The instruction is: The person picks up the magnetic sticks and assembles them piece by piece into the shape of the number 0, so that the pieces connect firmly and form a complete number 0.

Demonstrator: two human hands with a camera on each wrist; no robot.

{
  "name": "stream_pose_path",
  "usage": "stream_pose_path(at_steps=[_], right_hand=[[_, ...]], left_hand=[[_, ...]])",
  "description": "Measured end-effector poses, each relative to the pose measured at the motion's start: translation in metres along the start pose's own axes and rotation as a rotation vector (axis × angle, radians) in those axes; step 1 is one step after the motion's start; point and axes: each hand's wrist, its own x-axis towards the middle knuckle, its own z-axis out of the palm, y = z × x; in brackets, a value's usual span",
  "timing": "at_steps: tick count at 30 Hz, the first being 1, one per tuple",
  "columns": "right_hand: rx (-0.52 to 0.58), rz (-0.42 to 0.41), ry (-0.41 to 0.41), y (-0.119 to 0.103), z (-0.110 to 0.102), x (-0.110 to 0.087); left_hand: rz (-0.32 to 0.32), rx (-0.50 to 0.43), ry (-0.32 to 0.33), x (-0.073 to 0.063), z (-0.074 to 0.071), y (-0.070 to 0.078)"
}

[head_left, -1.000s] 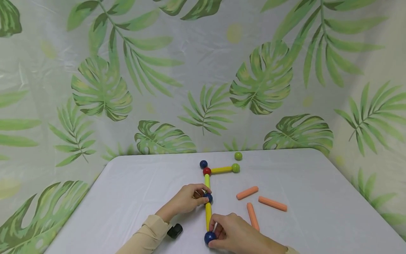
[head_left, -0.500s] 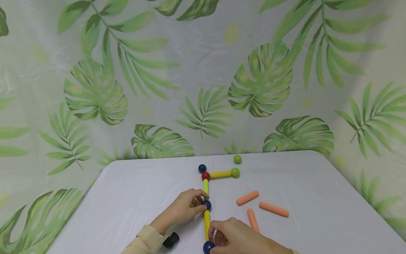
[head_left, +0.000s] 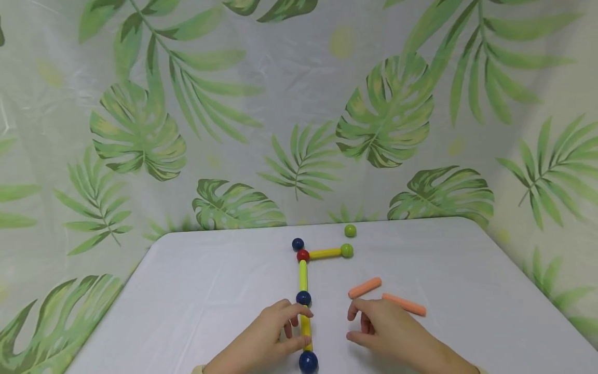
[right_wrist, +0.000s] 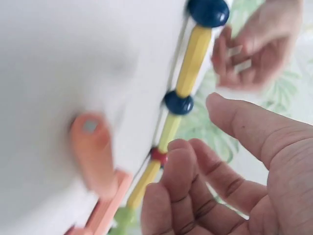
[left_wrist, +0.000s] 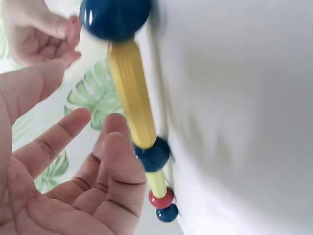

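A chain of magnetic sticks and balls lies on the white table. From the near end it runs through a blue ball (head_left: 308,362), a yellow stick (left_wrist: 131,93), a second blue ball (head_left: 303,297), a lime stick (head_left: 303,275) and a red ball (head_left: 303,255). There another yellow stick (head_left: 325,253) branches right to a green ball (head_left: 347,250). My left hand (head_left: 273,335) hovers at the near yellow stick, fingers spread and holding nothing. Off to the right, my right hand (head_left: 388,327) is loosely bent with nothing in it, close to an orange stick (right_wrist: 95,152).
Two orange sticks, one nearer the middle (head_left: 365,288) and one farther right (head_left: 404,304), lie beyond my right hand. A loose green ball (head_left: 350,230) sits near the back edge. Another blue ball (head_left: 298,244) rests right by the red one. A leaf-patterned curtain (head_left: 299,104) hangs behind.
Both hands have let go of the blue balls. The left has drawn back along the yellow stick; the right has moved rightward and now hides the nearest orange stick in the head view.
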Motion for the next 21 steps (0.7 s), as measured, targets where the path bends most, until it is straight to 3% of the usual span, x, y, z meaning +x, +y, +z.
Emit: stream_pose_path(at_steps=[4,9,17,21], right_hand=[[-0.081,0.016,0.100,0.014,-0.006,-0.013],[-0.147,0.147,0.143,0.024,-0.010,-0.022],[-0.166,0.181,0.140,0.031,-0.003,-0.025],[-0.159,0.199,0.097,0.032,0.002,-0.024]], left_hand=[[-0.069,-0.036,-0.067,-0.009,0.010,-0.001],[-0.109,-0.085,-0.108,-0.010,0.026,-0.014],[-0.023,-0.114,-0.120,-0.009,0.042,-0.034],[0.026,-0.125,-0.125,-0.003,0.051,-0.057]])
